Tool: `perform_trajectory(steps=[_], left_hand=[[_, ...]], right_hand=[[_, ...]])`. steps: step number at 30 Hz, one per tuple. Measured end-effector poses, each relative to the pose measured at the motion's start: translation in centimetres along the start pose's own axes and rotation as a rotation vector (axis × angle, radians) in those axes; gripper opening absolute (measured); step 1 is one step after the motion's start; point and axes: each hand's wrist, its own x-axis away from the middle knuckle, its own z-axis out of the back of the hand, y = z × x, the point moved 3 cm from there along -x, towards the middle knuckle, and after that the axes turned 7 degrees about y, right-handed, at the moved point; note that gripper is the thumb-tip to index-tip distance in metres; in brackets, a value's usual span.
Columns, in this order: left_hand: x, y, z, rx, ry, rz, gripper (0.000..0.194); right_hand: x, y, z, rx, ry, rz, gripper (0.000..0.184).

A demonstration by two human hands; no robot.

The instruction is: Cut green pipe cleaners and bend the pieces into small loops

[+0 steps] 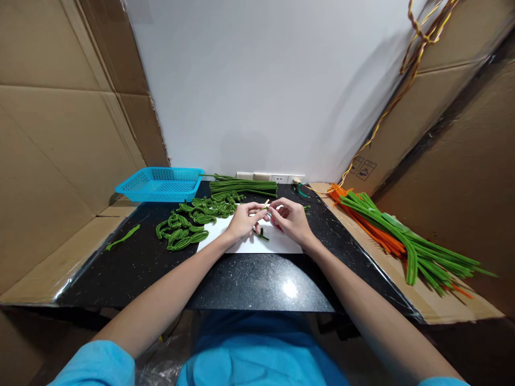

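Both hands meet over the white sheet (281, 246), fingertips nearly together. Left hand (246, 220) and right hand (290, 219) appear to pinch the same small piece, a pale stick (266, 203) with a bit of fuzzy green at its base; just how each finger bears on it is too small to tell. Something red (277, 224) shows under the right hand, and whether it is gripped or only lies there I cannot tell. A short dark green strip (262, 235) lies on the sheet just below the left fingers.

For work this fine, a steady pinch from one side while the other fingertips do the turning or pressing should serve best. Light pressure seems wise, since fuzzy stems would probably flatten or kink if squeezed, and wrists kept low would help against tremble.

The black speckled table (261, 281) carries the sheet. Looped green pieces (183, 231) lie to its left, with a bundle of straight green stems (243, 186) behind and a blue basket (161, 193) at the far left corner. Bright green stems (402, 230) and orange stems (372, 225) rest on cardboard at the right. A pale wall (249, 80) closes the back, cardboard panels (52, 139) flank both sides, and a twisted yellow cable (382, 119) runs down to a power strip (280, 178).
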Motion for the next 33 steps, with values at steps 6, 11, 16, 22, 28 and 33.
perform_trajectory(steps=[6,11,16,22,28,33], left_hand=[[0.2,-0.1,-0.1,0.113,-0.060,0.094,0.028],[0.5,-0.2,-0.2,0.142,-0.042,0.138,0.030],[0.4,0.1,-0.3,0.009,0.025,-0.007,0.036],[0.2,0.4,0.1,0.014,0.041,0.003,0.040],[0.4,1.1,0.4,0.076,-0.064,0.087,0.036],[0.4,1.4,0.5,0.088,-0.105,0.111,0.038]], right_hand=[[0.0,-0.8,0.1,0.034,-0.016,0.102,0.013],[0.1,-1.3,0.0,0.086,0.006,0.247,0.008],[0.3,-0.9,-0.1,0.123,0.018,0.304,0.007],[0.4,-0.9,0.1,0.161,-0.020,0.332,0.009],[0.3,-0.9,0.9,0.233,-0.054,0.282,0.018],[0.3,-1.3,1.8,0.356,-0.036,0.383,0.023]])
